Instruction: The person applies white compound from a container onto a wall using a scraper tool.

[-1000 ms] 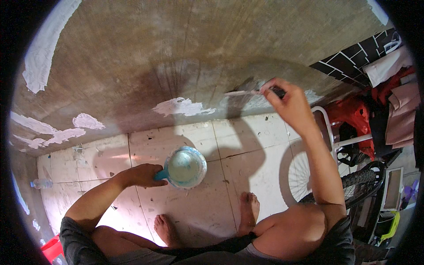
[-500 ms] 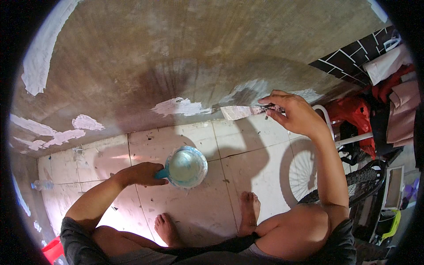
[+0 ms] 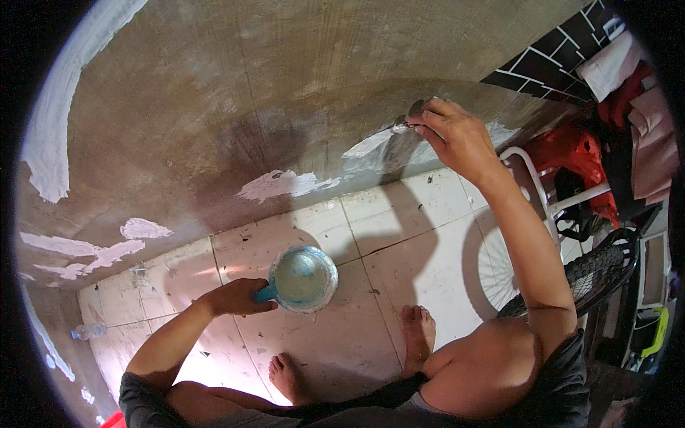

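My left hand (image 3: 237,296) grips the blue handle of a round plastic dipper (image 3: 300,277) with pale, smeared contents, held above the floor. My right hand (image 3: 457,139) is closed on a putty knife (image 3: 403,125), mostly hidden by the fingers, its blade at the brownish plaster wall (image 3: 300,57) along a fresh white smear (image 3: 371,145). A separate rough white patch (image 3: 275,184) lies left of the smear, low on the wall.
A bicycle wheel (image 3: 599,271), white tubular frame (image 3: 546,207), red item (image 3: 574,160) and hung cloths (image 3: 649,150) crowd the right. A plastic bottle (image 3: 89,331) lies far left on the tiled floor (image 3: 385,278), where my bare feet (image 3: 417,335) stand.
My right hand first dipped lower with the blade showing, then rose with the knife to the wall. The view has shifted, so the wall and floor sit differently; my left hand still holds the dipper.
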The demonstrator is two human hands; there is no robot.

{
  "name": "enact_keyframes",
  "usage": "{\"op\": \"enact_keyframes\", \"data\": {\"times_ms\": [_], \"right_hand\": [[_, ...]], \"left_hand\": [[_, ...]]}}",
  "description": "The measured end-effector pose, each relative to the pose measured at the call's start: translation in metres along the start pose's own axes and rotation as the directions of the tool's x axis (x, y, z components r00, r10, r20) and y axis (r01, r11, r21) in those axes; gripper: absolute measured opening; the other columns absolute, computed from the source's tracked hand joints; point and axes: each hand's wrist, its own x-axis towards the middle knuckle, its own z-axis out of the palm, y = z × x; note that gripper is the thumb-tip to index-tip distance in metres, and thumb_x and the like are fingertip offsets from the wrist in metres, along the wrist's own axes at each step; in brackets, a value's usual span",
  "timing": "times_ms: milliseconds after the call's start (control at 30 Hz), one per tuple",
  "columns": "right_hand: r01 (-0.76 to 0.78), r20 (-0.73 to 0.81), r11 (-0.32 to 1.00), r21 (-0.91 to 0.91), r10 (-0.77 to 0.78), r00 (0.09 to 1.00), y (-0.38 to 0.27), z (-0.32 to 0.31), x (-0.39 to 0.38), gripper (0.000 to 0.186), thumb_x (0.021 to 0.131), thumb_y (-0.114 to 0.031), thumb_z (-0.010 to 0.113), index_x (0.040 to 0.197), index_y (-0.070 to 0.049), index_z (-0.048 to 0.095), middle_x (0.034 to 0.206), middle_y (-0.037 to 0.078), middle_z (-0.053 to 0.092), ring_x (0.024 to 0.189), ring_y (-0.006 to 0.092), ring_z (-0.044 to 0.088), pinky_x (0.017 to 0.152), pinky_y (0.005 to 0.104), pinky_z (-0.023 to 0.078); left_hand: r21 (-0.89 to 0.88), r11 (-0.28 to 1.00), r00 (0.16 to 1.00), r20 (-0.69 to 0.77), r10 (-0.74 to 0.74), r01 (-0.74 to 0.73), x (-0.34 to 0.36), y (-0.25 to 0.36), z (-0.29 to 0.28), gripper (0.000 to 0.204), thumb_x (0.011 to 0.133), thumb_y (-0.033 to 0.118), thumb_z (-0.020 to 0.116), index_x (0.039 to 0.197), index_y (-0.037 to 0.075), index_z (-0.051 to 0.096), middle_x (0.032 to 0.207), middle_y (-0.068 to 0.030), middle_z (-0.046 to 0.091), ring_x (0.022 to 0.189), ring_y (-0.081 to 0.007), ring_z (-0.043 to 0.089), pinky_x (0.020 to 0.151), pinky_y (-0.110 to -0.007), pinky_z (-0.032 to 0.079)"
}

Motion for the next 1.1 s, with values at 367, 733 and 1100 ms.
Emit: {"op": "enact_keyframes", "data": {"times_ms": [367, 733, 1100], "right_hand": [[-0.032, 0.049, 0.999, -0.014, 0.033, 0.998, -0.016, -0.065, -0.003, 0.023, 0.088, -0.012, 0.066, 0.111, -0.011, 0.069, 0.107, 0.011, 0.062, 0.104, 0.034, 0.06, 0.088, 0.0445, 0.052], [0.061, 0.073, 0.989, -0.134, -0.052, 0.996, -0.034, -0.01, -0.007, 0.027, 0.081, -0.005, 0.064, 0.107, -0.009, 0.07, 0.106, 0.009, 0.063, 0.099, 0.0312, 0.061, 0.083, 0.0409, 0.054], [0.132, 0.181, 0.979, -0.154, -0.103, 0.978, -0.032, -0.019, -0.023, 0.023, 0.085, -0.006, 0.059, 0.105, -0.005, 0.071, 0.116, 0.012, 0.064, 0.104, 0.0346, 0.061, 0.087, 0.042, 0.055]], "left_hand": [[0.043, 0.999, 0.999, 0.035, -0.014, 0.013, 0.002, 0.013, -0.013, 0.051, 0.092, 0.049, 0.066, 0.115, 0.004, 0.06, 0.088, -0.0119, 0.069, 0.067, -0.0194, 0.068, 0.064, -0.033, 0.057], [0.075, 0.996, 0.997, 0.059, -0.052, 0.048, 0.002, 0.024, -0.011, 0.049, 0.092, 0.047, 0.066, 0.113, 0.004, 0.06, 0.089, -0.0136, 0.07, 0.068, -0.0213, 0.069, 0.065, -0.034, 0.056], [0.106, 0.994, 1.0, 0.019, 0.016, -0.018, 0.006, 0.016, -0.011, 0.05, 0.092, 0.051, 0.065, 0.111, 0.005, 0.06, 0.087, -0.01, 0.067, 0.067, -0.0181, 0.068, 0.06, -0.033, 0.058]]}}
